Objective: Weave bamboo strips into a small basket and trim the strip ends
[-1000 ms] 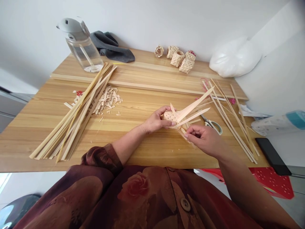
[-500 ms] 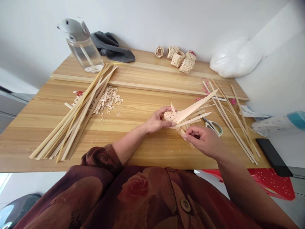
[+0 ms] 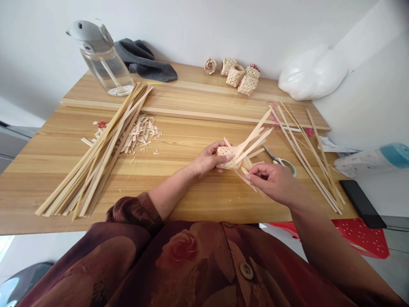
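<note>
A small half-woven bamboo basket point(image 3: 226, 154) sits just above the wooden table point(image 3: 179, 183), near its front middle. My left hand point(image 3: 207, 160) is closed around its left side, thumb on top. Long loose strips point(image 3: 255, 135) fan up and to the right out of the basket. My right hand point(image 3: 274, 182) is just right of the basket, thumb and fingers pinched on one of the strips point(image 3: 247, 175) that stick out toward me.
A long bundle of bamboo strips point(image 3: 102, 149) and a heap of offcuts point(image 3: 140, 132) lie at the left. More strips point(image 3: 306, 149) and scissors point(image 3: 281, 160) lie at the right. Finished small baskets point(image 3: 238, 76), a water dispenser point(image 3: 102, 59), a grey cloth point(image 3: 143, 59) and a white bag point(image 3: 313, 74) stand at the back. A phone point(image 3: 362, 202) lies at the right edge.
The basket has turned in my left hand, so its long strips now point more steeply upward. My right hand has shifted slightly up along the strip. The view has tilted a little.
</note>
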The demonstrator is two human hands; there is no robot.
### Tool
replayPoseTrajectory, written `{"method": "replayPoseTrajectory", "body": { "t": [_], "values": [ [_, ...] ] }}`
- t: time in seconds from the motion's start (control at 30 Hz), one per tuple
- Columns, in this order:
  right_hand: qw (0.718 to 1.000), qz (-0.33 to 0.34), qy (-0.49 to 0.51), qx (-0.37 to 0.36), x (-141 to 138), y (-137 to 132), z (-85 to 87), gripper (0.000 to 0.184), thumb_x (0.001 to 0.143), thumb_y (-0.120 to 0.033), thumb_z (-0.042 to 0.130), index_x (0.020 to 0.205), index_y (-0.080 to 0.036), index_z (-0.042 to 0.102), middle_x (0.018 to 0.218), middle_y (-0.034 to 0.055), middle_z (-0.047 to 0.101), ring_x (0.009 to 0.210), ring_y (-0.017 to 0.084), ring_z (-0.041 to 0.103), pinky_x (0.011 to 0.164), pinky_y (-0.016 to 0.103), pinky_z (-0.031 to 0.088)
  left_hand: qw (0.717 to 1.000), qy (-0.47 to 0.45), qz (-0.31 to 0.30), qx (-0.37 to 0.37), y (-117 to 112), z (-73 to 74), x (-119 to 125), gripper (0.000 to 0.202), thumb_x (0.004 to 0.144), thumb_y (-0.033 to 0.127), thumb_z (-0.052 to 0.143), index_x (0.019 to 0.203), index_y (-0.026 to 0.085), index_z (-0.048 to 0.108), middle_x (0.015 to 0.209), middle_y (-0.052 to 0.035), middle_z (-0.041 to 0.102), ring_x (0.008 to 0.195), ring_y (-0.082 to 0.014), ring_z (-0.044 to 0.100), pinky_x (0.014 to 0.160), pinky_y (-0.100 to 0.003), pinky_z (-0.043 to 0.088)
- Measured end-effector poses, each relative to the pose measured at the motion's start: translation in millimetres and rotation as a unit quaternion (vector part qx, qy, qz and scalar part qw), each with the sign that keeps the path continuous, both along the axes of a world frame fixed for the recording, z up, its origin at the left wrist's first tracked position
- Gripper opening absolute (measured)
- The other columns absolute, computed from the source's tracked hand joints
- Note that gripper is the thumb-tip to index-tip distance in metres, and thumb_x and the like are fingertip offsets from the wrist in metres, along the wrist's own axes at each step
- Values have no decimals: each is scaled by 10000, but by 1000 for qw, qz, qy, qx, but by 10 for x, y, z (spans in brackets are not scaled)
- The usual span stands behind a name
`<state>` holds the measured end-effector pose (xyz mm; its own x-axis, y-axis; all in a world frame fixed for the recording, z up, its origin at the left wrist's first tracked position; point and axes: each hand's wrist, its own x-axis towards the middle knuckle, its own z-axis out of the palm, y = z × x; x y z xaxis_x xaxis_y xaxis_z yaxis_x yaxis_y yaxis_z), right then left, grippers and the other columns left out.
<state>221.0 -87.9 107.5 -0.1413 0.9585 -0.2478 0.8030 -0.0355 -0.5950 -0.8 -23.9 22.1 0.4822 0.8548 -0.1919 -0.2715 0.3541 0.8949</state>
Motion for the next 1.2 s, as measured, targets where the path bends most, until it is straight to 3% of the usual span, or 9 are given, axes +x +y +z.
{"method": "replayPoseTrajectory", "body": {
  "t": [0.23,0.47,0.77,0.9,1.2],
  "values": [
    [1000,-10,5,-26,-27,98,76,281,829,-464,689,728,-203,714,634,13,701,552,143,571,543,273,388,1000,18,22,-9,10,23,10,566,749,444,852,1211,210,623,1037,-54,707,761,-122,667,479,-156,485],
    [993,1,75,-88,53,245,137,275,791,-468,730,736,-201,698,675,22,701,566,137,583,572,275,460,999,21,27,-13,15,72,6,506,755,445,841,1139,190,631,1017,-52,724,716,-121,661,432,-165,487],
    [998,15,4,-60,-79,447,418,148,822,-340,695,747,-213,710,657,17,709,485,105,529,478,262,375,997,-1,36,-71,52,97,-16,390,856,476,749,1064,178,606,777,-13,688,523,-102,601,408,-197,489],
    [998,9,16,-52,-106,472,431,120,820,-306,700,741,-218,684,670,12,715,466,95,520,449,258,349,996,-11,42,-72,61,85,-15,381,852,474,758,1028,175,601,773,-10,684,517,-97,595,407,-193,477],
    [997,-1,63,-52,-107,445,411,226,826,-402,741,750,-210,649,685,25,703,479,99,526,468,255,363,996,-11,58,-61,61,63,-14,420,809,466,803,1047,179,610,813,-13,691,548,-105,618,400,-190,482]
  ]
}}
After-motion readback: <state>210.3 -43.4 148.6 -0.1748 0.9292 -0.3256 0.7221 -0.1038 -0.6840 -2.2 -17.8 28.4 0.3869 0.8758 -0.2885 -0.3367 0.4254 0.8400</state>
